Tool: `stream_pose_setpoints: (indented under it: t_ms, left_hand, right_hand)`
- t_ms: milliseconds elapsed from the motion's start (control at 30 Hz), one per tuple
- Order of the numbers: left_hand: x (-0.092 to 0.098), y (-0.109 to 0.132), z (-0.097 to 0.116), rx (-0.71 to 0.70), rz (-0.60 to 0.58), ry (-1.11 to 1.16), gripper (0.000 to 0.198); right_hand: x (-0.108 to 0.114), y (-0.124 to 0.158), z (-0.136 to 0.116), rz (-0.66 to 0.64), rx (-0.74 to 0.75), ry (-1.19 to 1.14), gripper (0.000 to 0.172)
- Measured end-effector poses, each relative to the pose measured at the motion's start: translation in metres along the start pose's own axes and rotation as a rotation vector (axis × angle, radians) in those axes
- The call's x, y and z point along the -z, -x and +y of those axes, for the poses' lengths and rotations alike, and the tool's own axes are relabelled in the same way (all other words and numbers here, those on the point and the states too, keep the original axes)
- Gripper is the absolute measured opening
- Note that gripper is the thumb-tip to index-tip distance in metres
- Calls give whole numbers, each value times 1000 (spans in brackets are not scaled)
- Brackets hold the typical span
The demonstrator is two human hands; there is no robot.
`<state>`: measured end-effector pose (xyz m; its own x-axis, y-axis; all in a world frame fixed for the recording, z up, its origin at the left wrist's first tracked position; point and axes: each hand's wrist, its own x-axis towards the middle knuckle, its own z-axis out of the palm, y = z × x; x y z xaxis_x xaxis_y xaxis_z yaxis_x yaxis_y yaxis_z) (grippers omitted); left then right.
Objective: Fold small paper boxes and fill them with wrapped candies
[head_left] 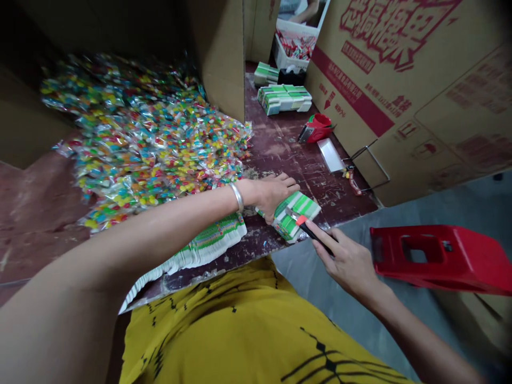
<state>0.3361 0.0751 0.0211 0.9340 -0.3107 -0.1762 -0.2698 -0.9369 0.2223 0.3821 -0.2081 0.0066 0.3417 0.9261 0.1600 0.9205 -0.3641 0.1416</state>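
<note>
My left hand (276, 194), with a silver bangle at the wrist, holds down a bundle of green-and-white flat cartons (306, 205) at the table's front edge. Its thumb lies on the near side and its fingers reach over the far side. In my right hand (344, 258) is a utility knife (306, 224) with a black and orange handle. The blade end lies over the bundle's top; whether it touches is hard to tell. Under my left forearm, a long fanned row of similar cartons (216, 240) lies along the table edge.
A large heap of clear bags of colourful candy (160, 144) spills from a cardboard box at left. Further back are more carton bundles (285, 98), a red tape dispenser (316, 128) and a big printed box (400, 90). A red plastic stool (440, 256) stands right. Another person's arm (308, 10) shows behind.
</note>
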Motion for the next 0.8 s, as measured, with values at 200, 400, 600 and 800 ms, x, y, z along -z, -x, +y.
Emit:
stream_pose_setpoints:
  t_ms: [200, 400, 600, 800]
  left_hand:
    - [-3, 2, -1, -6, 29, 1, 114]
    - [-5, 2, -2, -1, 61, -6, 110]
    - [-9, 2, -3, -12, 89, 32, 108]
    - [-8, 3, -3, -12, 98, 29, 107]
  right_hand:
    - [-2, -4, -2, 45, 24, 36, 47]
    - [3, -4, 0, 2, 35, 69, 50]
    - [1, -8, -3, 11, 21, 49, 48]
    - [2, -7, 1, 11, 52, 71, 49]
